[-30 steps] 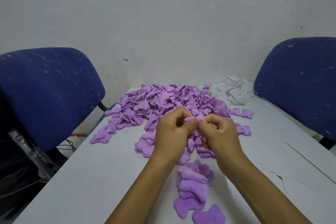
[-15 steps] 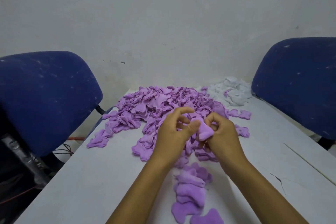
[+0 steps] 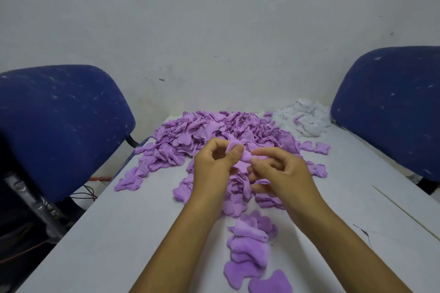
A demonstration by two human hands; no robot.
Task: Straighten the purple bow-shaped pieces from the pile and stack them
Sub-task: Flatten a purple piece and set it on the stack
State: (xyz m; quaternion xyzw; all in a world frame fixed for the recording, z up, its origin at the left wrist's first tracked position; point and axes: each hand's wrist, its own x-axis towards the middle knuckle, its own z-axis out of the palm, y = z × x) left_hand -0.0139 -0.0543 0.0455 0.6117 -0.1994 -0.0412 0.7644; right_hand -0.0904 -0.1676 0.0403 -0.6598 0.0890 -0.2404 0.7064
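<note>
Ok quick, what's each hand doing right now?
Left hand: pinching one end of a purple piece.
Right hand: pinching the same piece's other end.

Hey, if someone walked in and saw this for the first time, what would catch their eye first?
Probably the big pile of purple bow-shaped pieces heaped at the far end of the white table. Next, the left hand and right hand just in front of it, both pinching one purple piece. Nearer the person lies a small stack of straightened pieces, and a blue chair stands on each side.
</note>
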